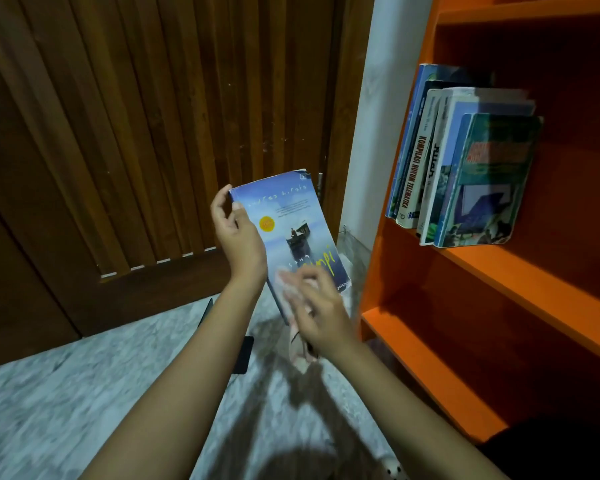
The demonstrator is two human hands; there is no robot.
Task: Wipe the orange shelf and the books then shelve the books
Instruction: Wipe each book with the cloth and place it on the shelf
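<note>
The blue book (291, 220) reads "andrea hirata" across its cover top. On the shelf (482, 261), a white spine (414, 178) reads "KOMPILASI HUKUM TELEMATIKA".

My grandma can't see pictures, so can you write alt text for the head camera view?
A person's left hand holds a blue book by its edge while the right hand holds a pale cloth against its cover. To the right, an orange shelf holds a row of standing books.

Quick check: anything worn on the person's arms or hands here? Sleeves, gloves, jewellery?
No sleeves or gloves in view. The left hand shows no ring, watch or bracelet. The right hand is motion-blurred; a thin dark loop by its wrist may be a band, but I cannot tell.
</note>
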